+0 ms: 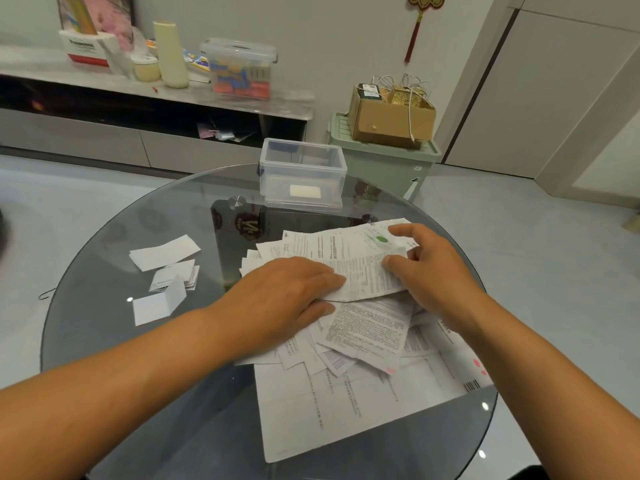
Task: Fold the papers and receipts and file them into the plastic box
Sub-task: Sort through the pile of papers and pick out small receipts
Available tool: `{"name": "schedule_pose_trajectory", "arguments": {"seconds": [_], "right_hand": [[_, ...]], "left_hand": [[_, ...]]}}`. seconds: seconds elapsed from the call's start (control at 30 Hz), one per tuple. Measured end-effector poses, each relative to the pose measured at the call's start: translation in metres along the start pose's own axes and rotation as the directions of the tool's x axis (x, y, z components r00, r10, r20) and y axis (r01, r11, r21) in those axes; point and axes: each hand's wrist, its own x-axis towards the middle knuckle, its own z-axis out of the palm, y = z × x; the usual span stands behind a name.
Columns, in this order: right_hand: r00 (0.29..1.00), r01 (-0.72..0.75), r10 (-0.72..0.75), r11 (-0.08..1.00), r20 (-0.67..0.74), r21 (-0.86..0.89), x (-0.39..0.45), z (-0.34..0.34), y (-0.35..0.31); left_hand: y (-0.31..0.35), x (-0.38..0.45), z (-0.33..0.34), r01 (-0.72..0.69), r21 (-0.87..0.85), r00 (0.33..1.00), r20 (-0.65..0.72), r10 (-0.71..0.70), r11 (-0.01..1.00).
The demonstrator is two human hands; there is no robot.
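Under both hands (left [291,292], right [429,268]) lies the printed sheet [367,275].

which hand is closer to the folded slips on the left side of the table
Left. The left hand presses on the paper pile just right of the folded slips, a short gap away. The right hand holds the sheet's far edge, beyond the left hand.

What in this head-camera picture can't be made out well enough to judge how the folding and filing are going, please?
- Head view: print on the sheet being folded is too small to read.
- Left hand covers the crease, so how flat it lies is hidden.
- Right hand: its grip on the sheet's edge is partly hidden by the paper.
- Paper pile: lower sheets overlap, count unknown.
- Plastic box: the pale item inside is seen through the wall and cannot be identified.
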Motion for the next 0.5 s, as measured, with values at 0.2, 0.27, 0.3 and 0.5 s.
{"name": "schedule_pose_trajectory", "arguments": {"seconds": [0.2, 0.27, 0.3, 0.5], "right_hand": [[0.968, -0.136, 0.036, 0.906, 0.248, 0.401, -0.003, -0.007, -0.006], [0.949, -0.147, -0.036, 0.828, 0.314, 0.54, -0.003, -0.013, -0.008], [0.938, -0.153, -0.082, 0.775, 0.337, 0.614, -0.004, -0.017, -0.01], [0.923, 0.08, -0.261, 0.849, 0.283, 0.522, -0.013, -0.015, -0.016]], "left_hand": [[-0.005, -0.001, 0.002, 0.013, 0.002, 0.995, -0.098, -0.013, 1.0], [-0.005, -0.002, 0.004, 0.082, -0.11, 0.984, -0.151, -0.098, 0.991], [-0.005, -0.002, 0.003, 0.131, -0.203, 0.971, -0.17, -0.166, 0.971], [0.012, 0.011, -0.023, 0.147, -0.71, 0.93, -0.137, -0.34, 0.688]]}}
